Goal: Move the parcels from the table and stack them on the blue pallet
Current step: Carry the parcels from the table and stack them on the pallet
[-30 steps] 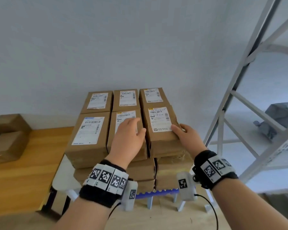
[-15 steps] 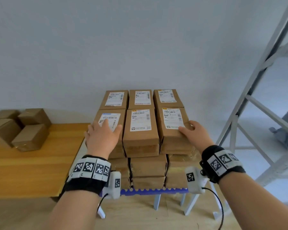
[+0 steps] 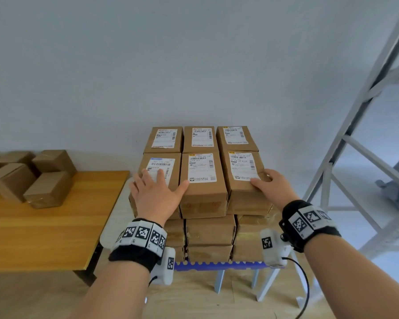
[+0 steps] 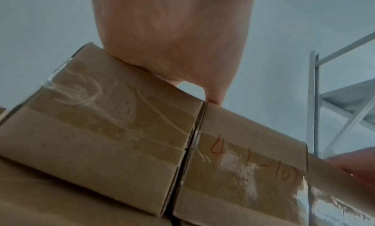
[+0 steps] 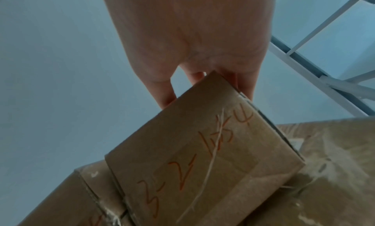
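Brown parcels with white labels are stacked in layers on the blue pallet (image 3: 216, 264). My left hand (image 3: 157, 192) lies flat, fingers spread, on the top front-left parcel (image 3: 152, 203), and its thumb touches the middle parcel (image 3: 202, 171). My right hand (image 3: 272, 185) rests on the near right corner of the top front-right parcel (image 3: 242, 166), thumb and fingers on top. The left wrist view has the left hand (image 4: 172, 37) pressing on that parcel's top edge (image 4: 101, 133). In the right wrist view the right hand (image 5: 192, 37) reaches over the parcel corner (image 5: 202, 149).
A wooden table (image 3: 44, 226) stands left of the pallet, with several plain brown parcels (image 3: 48, 187) at its back. A white metal rack (image 3: 355, 134) rises on the right, a grey bundle (image 3: 398, 187) behind it. A grey wall stands close behind the stack.
My left hand has moved left from the middle top parcel onto the front-left one. My right hand has stayed on the front-right parcel's corner. The view has swung left.
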`<state>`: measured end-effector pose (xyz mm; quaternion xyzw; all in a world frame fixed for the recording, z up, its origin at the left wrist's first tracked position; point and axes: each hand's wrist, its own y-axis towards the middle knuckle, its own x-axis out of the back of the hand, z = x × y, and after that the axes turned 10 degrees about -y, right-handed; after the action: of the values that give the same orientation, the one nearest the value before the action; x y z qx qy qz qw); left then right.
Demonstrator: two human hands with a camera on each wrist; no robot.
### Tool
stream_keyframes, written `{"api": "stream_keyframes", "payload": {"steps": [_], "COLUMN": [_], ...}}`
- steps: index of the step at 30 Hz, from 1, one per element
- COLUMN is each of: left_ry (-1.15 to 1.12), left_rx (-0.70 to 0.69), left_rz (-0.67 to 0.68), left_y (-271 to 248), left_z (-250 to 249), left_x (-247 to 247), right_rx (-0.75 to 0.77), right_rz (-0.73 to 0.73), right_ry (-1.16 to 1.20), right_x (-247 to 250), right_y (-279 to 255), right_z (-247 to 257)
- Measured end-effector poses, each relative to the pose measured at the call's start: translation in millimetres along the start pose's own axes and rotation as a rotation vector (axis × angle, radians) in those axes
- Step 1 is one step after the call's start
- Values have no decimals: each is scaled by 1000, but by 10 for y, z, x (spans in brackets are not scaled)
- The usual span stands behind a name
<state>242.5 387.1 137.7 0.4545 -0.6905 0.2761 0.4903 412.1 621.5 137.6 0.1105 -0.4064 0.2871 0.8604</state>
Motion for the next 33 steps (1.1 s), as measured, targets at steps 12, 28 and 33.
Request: {"api": "stream_keyframes", "payload": {"steps": [12,28,33], "left_ry": [8,-217,-427], "left_rx": [-12,-144,-84], "left_rz": [44,-53,-133], "left_y": [-16,-45,15], "left_z": [1,178,473], "left_x": [54,283,541], "right_rx": [-40,119,185], "right_rz": [-8,-153,-141], "right_ry": [9,5,50], "right_x": [36,66,-47], "right_y": [-113,-403,-630], "right_z": [45,545,1041]}}
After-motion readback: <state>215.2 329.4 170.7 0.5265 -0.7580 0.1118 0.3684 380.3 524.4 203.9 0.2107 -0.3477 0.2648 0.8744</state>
